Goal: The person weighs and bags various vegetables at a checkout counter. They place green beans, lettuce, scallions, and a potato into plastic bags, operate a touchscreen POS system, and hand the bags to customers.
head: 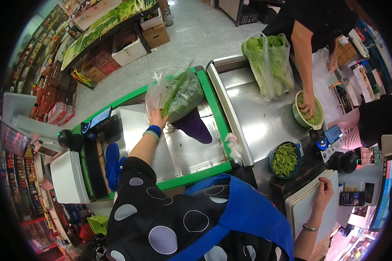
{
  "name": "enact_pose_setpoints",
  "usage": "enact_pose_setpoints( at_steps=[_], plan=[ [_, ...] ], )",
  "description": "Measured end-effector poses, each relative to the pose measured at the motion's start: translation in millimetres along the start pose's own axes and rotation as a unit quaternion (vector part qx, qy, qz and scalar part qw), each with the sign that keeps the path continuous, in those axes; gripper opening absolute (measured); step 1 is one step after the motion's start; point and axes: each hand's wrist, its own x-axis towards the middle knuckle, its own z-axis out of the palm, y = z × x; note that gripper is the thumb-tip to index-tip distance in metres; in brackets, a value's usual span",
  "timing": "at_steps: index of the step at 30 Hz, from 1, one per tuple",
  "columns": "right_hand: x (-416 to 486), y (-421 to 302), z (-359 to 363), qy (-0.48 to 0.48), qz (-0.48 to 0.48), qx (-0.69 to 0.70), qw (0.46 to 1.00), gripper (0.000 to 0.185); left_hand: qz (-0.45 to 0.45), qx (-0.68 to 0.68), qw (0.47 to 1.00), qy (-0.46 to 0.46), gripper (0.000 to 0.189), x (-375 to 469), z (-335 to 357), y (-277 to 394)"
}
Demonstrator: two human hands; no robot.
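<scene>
My left hand (158, 118) is closed around thin green onion stalks (179, 86) at the edge of a clear plastic bag of leafy greens (186, 98). The bag lies on a green-rimmed metal counter (196, 160), partly over a dark purple cloth (196, 127). Over on the right, my right hand (326, 192) rests above a white weighing-scale plate (308, 202), fingers curled, with nothing visible in them. A dark bowl of green bean pods (285, 160) stands between that plate and the steel counter.
Across the steel counter (245, 104), another person's hand (307, 104) reaches into a green colander (319, 112) of shelled beans. A bag of leafy vegetables (270, 68) stands beside that arm. Blue gloves (112, 163) and a payment terminal (98, 119) are at my left.
</scene>
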Motion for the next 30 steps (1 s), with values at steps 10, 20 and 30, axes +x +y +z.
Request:
enact_pose_setpoints(
  at_steps=[10, 20, 30],
  plan=[
    [1, -3, 8, 0.029, 0.013, -0.021, 0.999, 0.013, -0.025, -0.176, 0.983, -0.054, 0.047, -98, 31, 8],
    [-1, -2, 2, -0.002, -0.003, -0.042, 0.999, 0.013, -0.031, -0.202, 0.974, 0.097, 0.042, -36, 20, 45],
    [-18, -10, 3, 0.060, 0.007, -0.044, 0.997, 0.016, -0.096, -0.255, 0.934, 0.232, 0.053, 128, -22, 64]
  ],
)
